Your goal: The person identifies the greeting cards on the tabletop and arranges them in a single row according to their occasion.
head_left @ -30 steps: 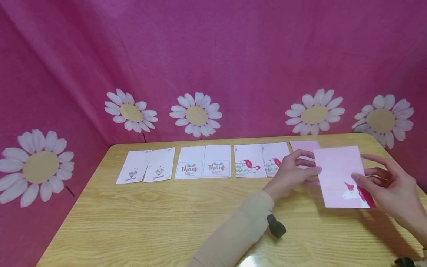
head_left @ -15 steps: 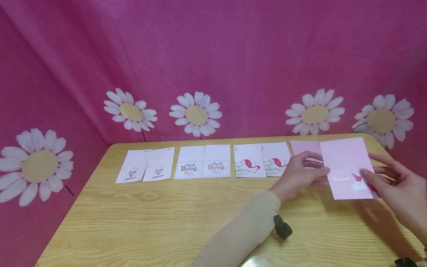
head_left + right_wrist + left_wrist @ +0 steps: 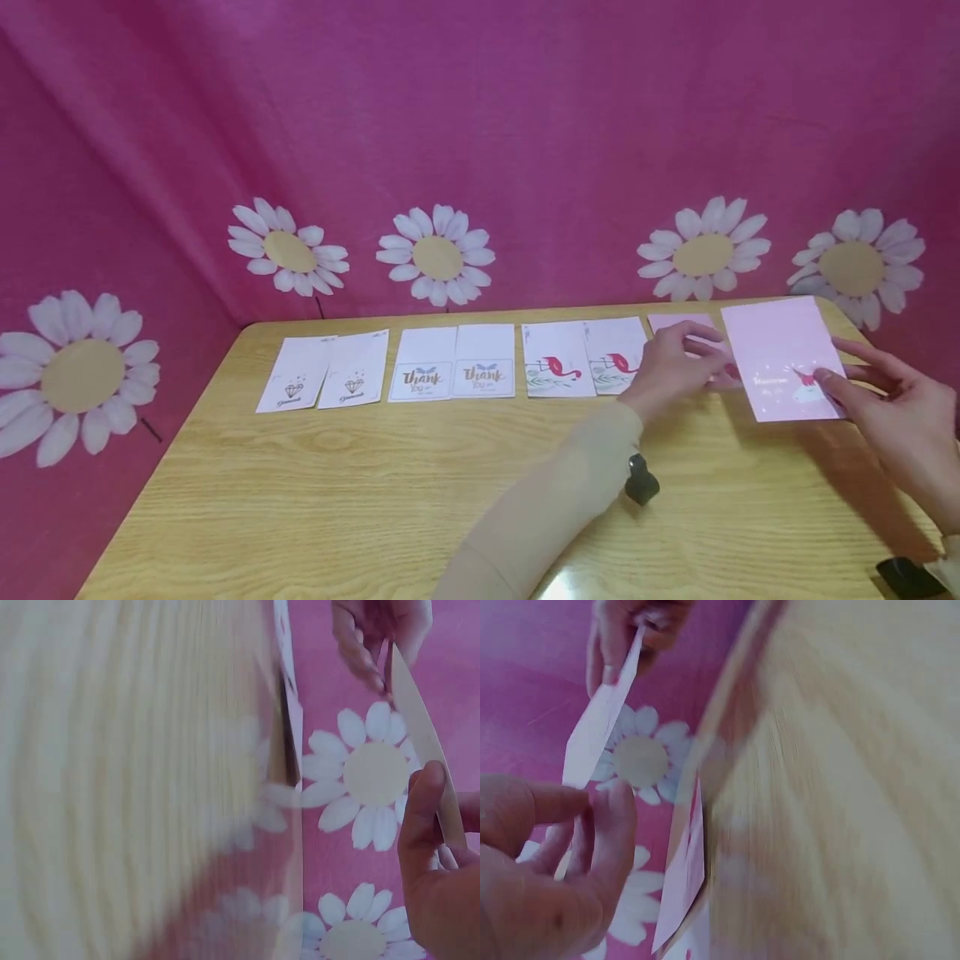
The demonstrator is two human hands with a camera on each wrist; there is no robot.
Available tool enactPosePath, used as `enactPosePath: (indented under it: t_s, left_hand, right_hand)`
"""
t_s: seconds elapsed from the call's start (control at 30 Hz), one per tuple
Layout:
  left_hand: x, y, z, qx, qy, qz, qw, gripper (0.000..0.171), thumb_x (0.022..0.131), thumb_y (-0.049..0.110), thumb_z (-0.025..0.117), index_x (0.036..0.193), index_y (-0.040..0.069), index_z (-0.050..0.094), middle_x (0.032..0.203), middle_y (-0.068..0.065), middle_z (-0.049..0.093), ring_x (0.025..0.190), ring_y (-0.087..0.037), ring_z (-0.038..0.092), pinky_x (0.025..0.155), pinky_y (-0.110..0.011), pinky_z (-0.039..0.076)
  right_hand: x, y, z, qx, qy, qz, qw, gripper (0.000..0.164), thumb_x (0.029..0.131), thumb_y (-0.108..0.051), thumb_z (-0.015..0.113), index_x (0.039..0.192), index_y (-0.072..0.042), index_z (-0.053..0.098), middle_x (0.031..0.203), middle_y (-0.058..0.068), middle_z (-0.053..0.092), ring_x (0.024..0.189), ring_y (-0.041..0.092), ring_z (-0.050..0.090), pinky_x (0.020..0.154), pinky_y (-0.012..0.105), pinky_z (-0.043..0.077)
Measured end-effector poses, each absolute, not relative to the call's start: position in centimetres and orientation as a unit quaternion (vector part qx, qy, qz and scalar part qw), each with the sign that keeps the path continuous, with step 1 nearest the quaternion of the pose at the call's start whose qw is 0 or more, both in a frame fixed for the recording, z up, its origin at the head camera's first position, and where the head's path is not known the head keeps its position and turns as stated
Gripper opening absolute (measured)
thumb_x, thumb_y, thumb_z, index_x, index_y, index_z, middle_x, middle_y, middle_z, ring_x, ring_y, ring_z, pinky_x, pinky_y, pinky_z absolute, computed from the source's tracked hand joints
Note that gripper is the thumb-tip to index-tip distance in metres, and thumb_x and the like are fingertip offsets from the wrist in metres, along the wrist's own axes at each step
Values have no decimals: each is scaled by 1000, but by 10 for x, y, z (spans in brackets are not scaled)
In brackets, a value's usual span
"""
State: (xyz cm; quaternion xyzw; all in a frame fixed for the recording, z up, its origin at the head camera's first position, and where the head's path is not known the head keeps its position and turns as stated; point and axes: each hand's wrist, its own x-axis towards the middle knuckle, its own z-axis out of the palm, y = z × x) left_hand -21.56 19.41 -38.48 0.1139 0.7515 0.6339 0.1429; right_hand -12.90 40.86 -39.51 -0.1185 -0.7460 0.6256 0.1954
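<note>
A pink unicorn card (image 3: 780, 350) is raised above the right end of the table. My right hand (image 3: 892, 408) pinches its right edge, thumb in front and fingers behind, partly covering the unicorn. In the right wrist view the card (image 3: 420, 720) appears nearly edge-on. Close to the card's left edge is my left hand (image 3: 678, 362), its fingers bent loosely. In the left wrist view the left hand's fingertips (image 3: 615, 802) are near the card's end, with no clear grip on it. Another pink card (image 3: 678, 320) lies on the table, mostly hidden behind the left hand.
Along the table's (image 3: 375, 483) far edge lie paired white cards: diamond cards (image 3: 354, 367), thank-you cards (image 3: 422, 367) and flamingo cards (image 3: 555, 358). A magenta curtain (image 3: 525, 150) with large daisies hangs right behind the table and along its left side.
The unicorn card has moved right and away, toward the far edge, in the right hand. My left hand has followed to the right, and its thumb has come off the card's left edge.
</note>
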Motion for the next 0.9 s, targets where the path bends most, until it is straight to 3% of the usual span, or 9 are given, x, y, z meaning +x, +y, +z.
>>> enactPosePath:
  t_s: [0.1, 0.3, 0.53, 0.67, 0.9]
  left_hand:
    - [-226, 191, -386, 169, 841, 507, 81, 20, 91, 14, 72, 109, 22, 73, 91, 14, 74, 79, 5, 65, 69, -9, 47]
    - [-238, 191, -387, 251, 921, 295, 31, 28, 96, 19, 68, 123, 28, 70, 111, 14, 68, 103, 2, 59, 83, -11, 46]
    - [-242, 208, -390, 277, 936, 211, 54, 34, 97, 23, 68, 129, 36, 68, 116, 16, 63, 105, -1, 56, 81, -15, 48]
    - [-240, 215, -391, 291, 941, 155, 74, 37, 97, 21, 69, 129, 39, 68, 117, 16, 62, 102, -3, 53, 81, -18, 47]
    - [-231, 218, -387, 300, 948, 62, 92, 27, 101, 22, 63, 122, 37, 69, 112, 13, 59, 95, -9, 45, 75, -21, 44]
  right_hand:
    - [-135, 414, -395, -145, -761, 601, 196, 46, 93, -4, 72, 127, -34, 69, 79, -31, 68, 62, -11, 63, 53, 9, 52]
    - [-151, 424, -398, -181, -786, 560, 189, 46, 92, -12, 75, 133, -32, 67, 75, -39, 63, 62, -16, 60, 53, 8, 50]
    - [-172, 438, -407, -225, -838, 471, 157, 57, 98, -27, 68, 151, -16, 52, 73, -42, 48, 64, -17, 50, 53, 8, 50]
    - [-180, 444, -412, -212, -850, 457, 155, 57, 97, -28, 69, 149, -9, 54, 69, -42, 49, 60, -17, 52, 52, 11, 51]
    - [-193, 450, -413, -178, -891, 394, 138, 64, 97, -35, 68, 145, 4, 52, 64, -46, 43, 62, -20, 48, 52, 12, 49]
